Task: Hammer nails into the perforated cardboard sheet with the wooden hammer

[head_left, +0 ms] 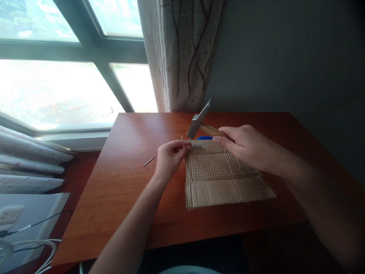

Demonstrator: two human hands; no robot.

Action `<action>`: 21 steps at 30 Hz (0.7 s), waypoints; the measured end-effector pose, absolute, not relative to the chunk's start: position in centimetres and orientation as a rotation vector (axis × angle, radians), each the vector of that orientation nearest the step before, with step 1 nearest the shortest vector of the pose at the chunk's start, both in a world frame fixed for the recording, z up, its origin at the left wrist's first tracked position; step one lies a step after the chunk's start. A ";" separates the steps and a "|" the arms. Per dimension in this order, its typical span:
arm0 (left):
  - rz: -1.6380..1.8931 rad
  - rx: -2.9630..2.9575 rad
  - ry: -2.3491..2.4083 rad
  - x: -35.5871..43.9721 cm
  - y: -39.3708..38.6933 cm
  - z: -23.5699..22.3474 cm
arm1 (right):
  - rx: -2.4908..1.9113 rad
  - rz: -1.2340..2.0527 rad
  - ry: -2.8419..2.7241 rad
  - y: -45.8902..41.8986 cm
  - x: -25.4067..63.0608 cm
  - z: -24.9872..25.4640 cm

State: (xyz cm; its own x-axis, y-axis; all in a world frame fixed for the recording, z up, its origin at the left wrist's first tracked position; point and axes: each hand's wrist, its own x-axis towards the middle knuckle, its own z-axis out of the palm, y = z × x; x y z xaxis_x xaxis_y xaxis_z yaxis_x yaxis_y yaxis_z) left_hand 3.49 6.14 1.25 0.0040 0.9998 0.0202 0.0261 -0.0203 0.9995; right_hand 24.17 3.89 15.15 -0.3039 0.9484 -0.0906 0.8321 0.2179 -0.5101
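Observation:
My right hand (242, 146) is wrapped round the wooden handle of a hammer (196, 121). The hammer's metal head is tilted just above my left fingertips. With thumb and forefinger pinched, my left hand (170, 156) holds what looks like a small nail at the upper left corner of a cardboard sheet (215, 192); the fingers mostly hide it. A short row of small metal nails (196, 146) stands in the cardboard beside those fingertips. Rows of punched holes cover the sheet's middle. Left of my left hand, a loose metal nail (148, 161) lies on the table.
Behind the cardboard a blue object (204, 138) is partly hidden. The reddish-brown wooden table (119, 190) stands by a window (51, 95) and a patterned curtain (185, 57). At lower left are a wall socket (11, 215) and white cables (51, 247).

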 end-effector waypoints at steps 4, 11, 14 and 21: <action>1.211 1.262 1.234 3.5 6.1 1.3 | -1.677 0.710 -2.273 3.9 24.2 15.1; 1.202 1.254 1.245 3.5 6.0 1.3 | -1.655 0.628 -2.244 3.4 24.2 15.5; 1.200 1.253 1.253 3.6 5.9 1.5 | -1.696 0.641 -2.264 3.4 23.9 15.1; 1.201 1.282 1.275 3.5 6.0 1.5 | -1.750 0.693 -2.295 3.6 23.8 14.5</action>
State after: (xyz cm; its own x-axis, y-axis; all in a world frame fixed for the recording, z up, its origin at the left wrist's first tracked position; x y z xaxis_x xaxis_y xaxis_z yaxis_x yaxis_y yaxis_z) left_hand 3.52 6.02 1.49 -0.0188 0.9995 0.0259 0.0862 -0.0242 0.9960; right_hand 23.82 3.61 14.48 -0.2948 0.9454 -0.1392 0.8645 0.2019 -0.4603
